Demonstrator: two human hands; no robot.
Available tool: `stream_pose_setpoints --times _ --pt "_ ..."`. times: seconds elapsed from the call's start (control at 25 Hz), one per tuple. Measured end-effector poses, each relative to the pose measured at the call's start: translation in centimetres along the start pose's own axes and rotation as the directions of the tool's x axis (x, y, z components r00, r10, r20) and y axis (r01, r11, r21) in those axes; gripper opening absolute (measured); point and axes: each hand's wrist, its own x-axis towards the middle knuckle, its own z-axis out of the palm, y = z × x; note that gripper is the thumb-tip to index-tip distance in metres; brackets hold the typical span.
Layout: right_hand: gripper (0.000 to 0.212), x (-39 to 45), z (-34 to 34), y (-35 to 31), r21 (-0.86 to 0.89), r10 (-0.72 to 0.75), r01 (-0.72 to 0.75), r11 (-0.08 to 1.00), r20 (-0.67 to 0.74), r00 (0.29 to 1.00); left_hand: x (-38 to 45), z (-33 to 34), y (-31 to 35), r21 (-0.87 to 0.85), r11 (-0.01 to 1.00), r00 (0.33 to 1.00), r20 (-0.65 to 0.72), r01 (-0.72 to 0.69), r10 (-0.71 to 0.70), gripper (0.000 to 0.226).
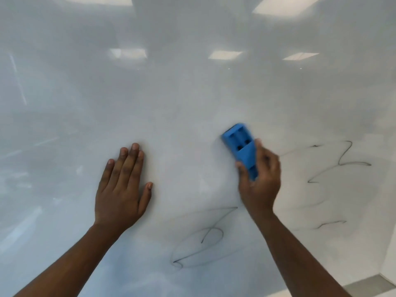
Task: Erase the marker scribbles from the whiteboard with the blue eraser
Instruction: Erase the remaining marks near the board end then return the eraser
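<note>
wiping goes best with the blue eraser kept flat on the whiteboard. the right hand grips its lower end, fingers curled closed around it, near the board's middle. the left hand lies spread open and empty on the surface, bracing. scribbles remain toward the right edge and the bottom edge; overlapping strokes there should clear them.
</note>
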Motion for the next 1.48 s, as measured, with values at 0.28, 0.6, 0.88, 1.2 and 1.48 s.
stream_pose_setpoints --times 0.28,0.6,0.88,1.2,1.48 --pt "0.062 -9.5 2.8 -5.0 0.082 -0.214 0.202 0.976 0.168 0.962 -0.4 0.8 4.0 -0.022 0.998 0.999 0.014 0.052 -0.052 0.072" --pt "0.065 2.3 -3.3 7.6 -0.001 0.145 -0.146 0.989 -0.040 0.989 4.2 2.3 9.4 -0.066 0.998 1.000 0.018 0.006 -0.005 0.073" --pt "0.064 1.2 -3.5 7.7 0.045 0.317 -0.314 0.948 -0.129 0.939 6.1 4.0 15.2 -0.039 0.999 0.999 0.023 -0.036 0.037 0.074" --pt "0.068 7.5 -9.9 18.2 -0.028 0.268 -0.268 0.963 -0.009 0.963 8.3 6.8 22.9 -0.077 0.997 0.999 0.039 0.006 -0.002 0.077" --pt "0.068 10.9 -14.2 26.6 -0.032 0.595 -0.609 0.792 -0.181 0.783 7.6 7.8 27.4 -0.104 0.994 0.997 0.079 0.031 -0.023 0.079"
